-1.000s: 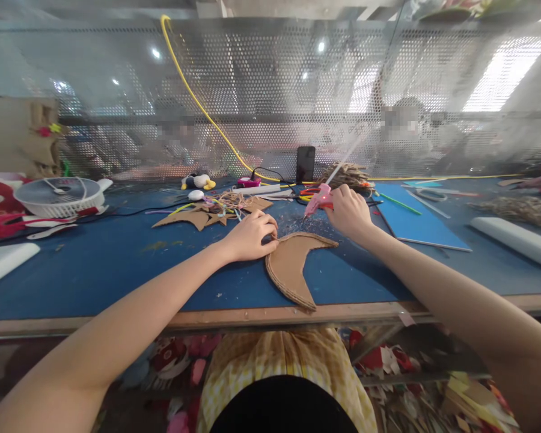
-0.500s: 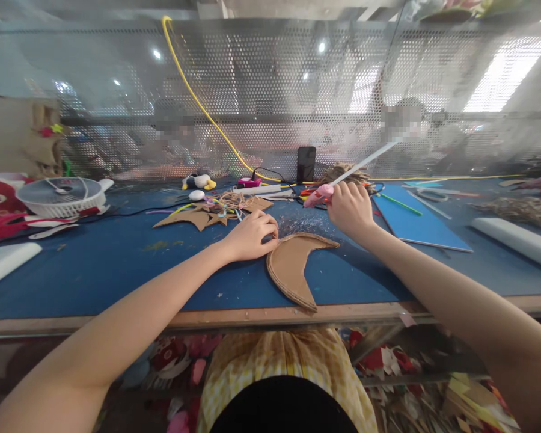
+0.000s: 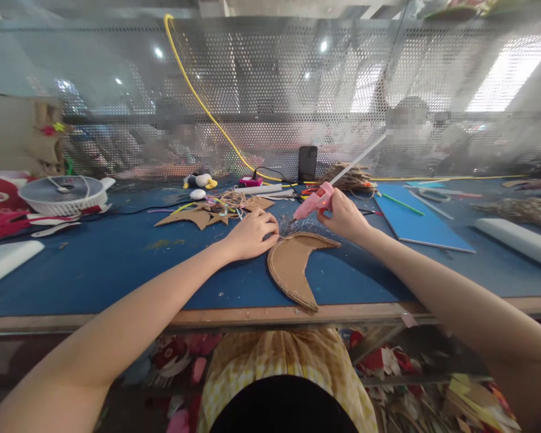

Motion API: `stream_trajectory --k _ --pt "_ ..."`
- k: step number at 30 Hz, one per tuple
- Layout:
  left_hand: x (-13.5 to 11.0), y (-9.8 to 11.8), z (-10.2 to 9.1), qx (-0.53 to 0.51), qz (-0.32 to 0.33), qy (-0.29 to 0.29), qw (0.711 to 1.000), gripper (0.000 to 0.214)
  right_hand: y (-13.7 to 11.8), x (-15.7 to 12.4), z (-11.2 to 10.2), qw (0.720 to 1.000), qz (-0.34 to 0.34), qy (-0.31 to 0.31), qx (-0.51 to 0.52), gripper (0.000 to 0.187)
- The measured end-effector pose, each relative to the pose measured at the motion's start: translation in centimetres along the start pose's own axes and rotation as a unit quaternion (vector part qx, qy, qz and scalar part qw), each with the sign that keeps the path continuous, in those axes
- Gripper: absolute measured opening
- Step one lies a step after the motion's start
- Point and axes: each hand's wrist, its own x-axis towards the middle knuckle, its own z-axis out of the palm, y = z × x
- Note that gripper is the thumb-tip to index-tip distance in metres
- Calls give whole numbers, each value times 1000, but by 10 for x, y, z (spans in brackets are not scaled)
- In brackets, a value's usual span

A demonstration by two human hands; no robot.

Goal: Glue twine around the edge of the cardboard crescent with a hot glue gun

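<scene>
A brown cardboard crescent (image 3: 291,264) made of stacked layers lies flat near the table's front edge. At its upper left edge rests my left hand (image 3: 255,233), fingers curled and pinched together. A thin pale strand seems to run from those fingertips along the crescent's upper edge, but what they grip is hidden. My right hand (image 3: 345,215) is closed around the handle of a pink hot glue gun (image 3: 313,201). A long whitish glue stick (image 3: 358,159) juts from the gun's back. The nozzle points down and left, just above the crescent's top edge, near my left fingertips.
Behind my left hand lie cardboard star pieces (image 3: 184,218) and tangled twine. A phone (image 3: 307,163) leans against the perforated metal screen (image 3: 261,90). On the right are a blue board (image 3: 426,225) and a white foam block (image 3: 518,240); a white round fan-like object (image 3: 63,195) sits left.
My right hand has brought the glue gun down and to the left, so its nozzle now tilts toward the crescent's top edge. The left hand and the crescent stay in place.
</scene>
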Motion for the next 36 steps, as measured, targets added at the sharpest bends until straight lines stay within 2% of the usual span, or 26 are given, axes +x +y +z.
stream_trajectory --k 6,12,23,36 --pt "1 0 1 4 -18 8 1000 28 -1 -2 3 995 -90 -25 17 13" --pt "1 0 1 -7 -23 23 999 29 -6 -2 1 989 -132 -57 10 7" --pt "2 3 2 -41 -34 24 998 27 -11 -4 1 986 -154 -68 10 1" --pt "3 1 3 -39 -30 16 999 25 -15 -5 1 986 -150 -78 7 6"
